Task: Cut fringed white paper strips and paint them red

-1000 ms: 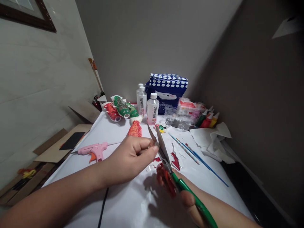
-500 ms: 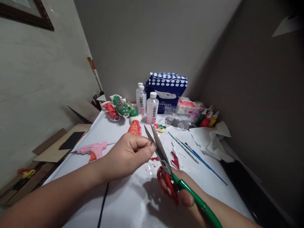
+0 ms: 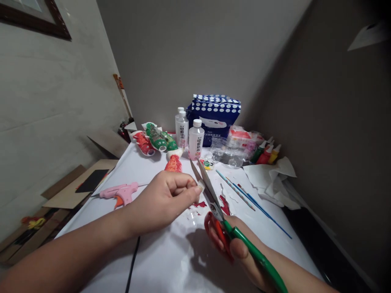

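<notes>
My right hand (image 3: 227, 240) grips a pair of scissors (image 3: 214, 201) with green and red handles, blades parted and pointing away from me. Close to the blades, my left hand (image 3: 174, 195) pinches a small whitish piece (image 3: 200, 187), too small to name. That piece sits right by the left blade; whether the blade touches it I cannot tell. Below the hands, red scraps (image 3: 225, 204) lie on the white table cover (image 3: 165, 260). Just beyond my left hand lies a red and orange tail-shaped piece (image 3: 173, 163), its near end hidden by the hand.
A pink glue gun (image 3: 119, 192) lies to the left. Painted fish shapes (image 3: 157, 136), several bottles (image 3: 196, 140) and a blue bag (image 3: 214, 122) stand at the back. Paintbrushes (image 3: 259, 205), paint bottles (image 3: 265, 154) and crumpled white paper (image 3: 271, 183) are on the right.
The scissors and my right hand have shifted slightly to the right. The whitish piece in my left fingers shows more clearly now, and the blades look a little closer together.
</notes>
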Tool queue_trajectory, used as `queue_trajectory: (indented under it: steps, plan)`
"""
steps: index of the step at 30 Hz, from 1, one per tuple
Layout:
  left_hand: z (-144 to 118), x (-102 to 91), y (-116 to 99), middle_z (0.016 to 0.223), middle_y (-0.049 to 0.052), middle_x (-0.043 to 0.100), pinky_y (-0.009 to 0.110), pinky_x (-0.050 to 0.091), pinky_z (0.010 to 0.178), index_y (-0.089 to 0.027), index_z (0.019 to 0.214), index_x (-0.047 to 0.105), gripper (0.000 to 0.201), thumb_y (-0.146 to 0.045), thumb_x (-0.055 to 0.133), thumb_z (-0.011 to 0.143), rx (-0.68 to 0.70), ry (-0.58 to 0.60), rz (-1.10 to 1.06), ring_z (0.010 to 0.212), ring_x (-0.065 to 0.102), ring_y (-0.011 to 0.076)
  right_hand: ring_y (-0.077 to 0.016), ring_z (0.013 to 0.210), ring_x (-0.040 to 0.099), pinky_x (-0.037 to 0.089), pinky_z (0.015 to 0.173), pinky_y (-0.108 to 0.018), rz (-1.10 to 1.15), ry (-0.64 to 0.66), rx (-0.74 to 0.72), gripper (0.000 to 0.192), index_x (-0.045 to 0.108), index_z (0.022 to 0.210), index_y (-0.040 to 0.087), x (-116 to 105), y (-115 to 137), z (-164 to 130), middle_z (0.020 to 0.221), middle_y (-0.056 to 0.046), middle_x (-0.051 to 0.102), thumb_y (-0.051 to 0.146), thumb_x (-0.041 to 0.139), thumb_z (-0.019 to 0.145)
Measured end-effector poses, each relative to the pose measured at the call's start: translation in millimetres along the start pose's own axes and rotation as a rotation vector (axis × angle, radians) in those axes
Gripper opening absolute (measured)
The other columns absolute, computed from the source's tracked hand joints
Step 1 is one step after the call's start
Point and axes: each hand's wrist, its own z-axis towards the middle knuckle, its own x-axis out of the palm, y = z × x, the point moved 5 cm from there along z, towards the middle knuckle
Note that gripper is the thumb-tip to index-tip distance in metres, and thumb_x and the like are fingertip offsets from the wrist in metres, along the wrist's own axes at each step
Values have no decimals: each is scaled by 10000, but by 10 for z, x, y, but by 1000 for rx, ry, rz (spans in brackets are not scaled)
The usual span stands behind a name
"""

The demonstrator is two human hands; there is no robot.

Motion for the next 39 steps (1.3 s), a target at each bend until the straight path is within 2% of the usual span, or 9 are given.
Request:
queue_trajectory:
  steps: [4,8,14,17,21,23,28,33,39]
  plan:
    - [-1,-20,13,508,-65,359,219,215,446,-173,599,478,336,-353,505,881,-23,-30,-14,464,299,77,-146,587,417,419,554,-270,22,11,-8,719,469,743,196,24,74,28,669,-4,466,890,280,730]
    - [3,-17,78,499,-76,362,217,227,439,-184,666,494,321,-408,498,897,-87,-41,-59,450,306,81,-159,624,426,431,586,-281,0,-9,-38,730,491,801,190,58,114,29,707,-17,483,867,221,765]
    - [5,-56,48,533,-73,325,208,224,455,-168,676,518,312,-378,489,904,-60,-27,26,488,281,77,-242,877,495,463,824,-378,-132,94,-48,784,527,1035,180,-27,164,-8,1000,-99,551,836,171,797]
    - [-1,-63,35,545,-67,326,208,214,455,-162,681,527,294,-356,485,898,-63,-13,57,499,282,77,-253,935,490,433,899,-393,-154,128,-39,770,527,1044,186,-57,179,-9,1056,-105,550,831,183,801]
    - [-13,-51,32,528,-66,305,212,195,442,-170,595,440,335,-343,499,876,-71,3,82,484,268,71,-214,858,479,441,856,-346,-118,86,-48,769,533,1013,196,-54,157,17,989,-73,555,849,199,780]
    - [-15,-45,41,524,-63,323,214,212,443,-171,603,452,327,-347,490,877,-85,17,77,478,290,74,-203,825,477,450,811,-327,-103,81,-50,794,540,1004,192,-47,148,26,963,-67,558,861,185,764]
    - [-28,-60,39,526,-62,315,223,201,442,-173,603,454,335,-364,497,874,-103,6,96,484,272,77,-207,825,495,473,783,-321,-122,153,-67,805,538,994,177,-58,267,22,959,-82,556,849,152,775]
    - [-61,-55,-25,540,-51,345,225,223,463,-165,616,508,290,-326,495,857,-98,29,130,510,302,86,-249,895,541,493,823,-376,-140,219,-74,877,540,1053,155,-61,381,21,989,-119,559,864,117,756]
    - [-60,-47,-45,558,-48,363,220,235,474,-161,685,580,257,-340,489,846,-117,17,130,519,313,90,-310,1000,547,464,910,-457,-191,179,-14,931,526,1191,114,-66,386,47,1123,-191,582,861,159,773]
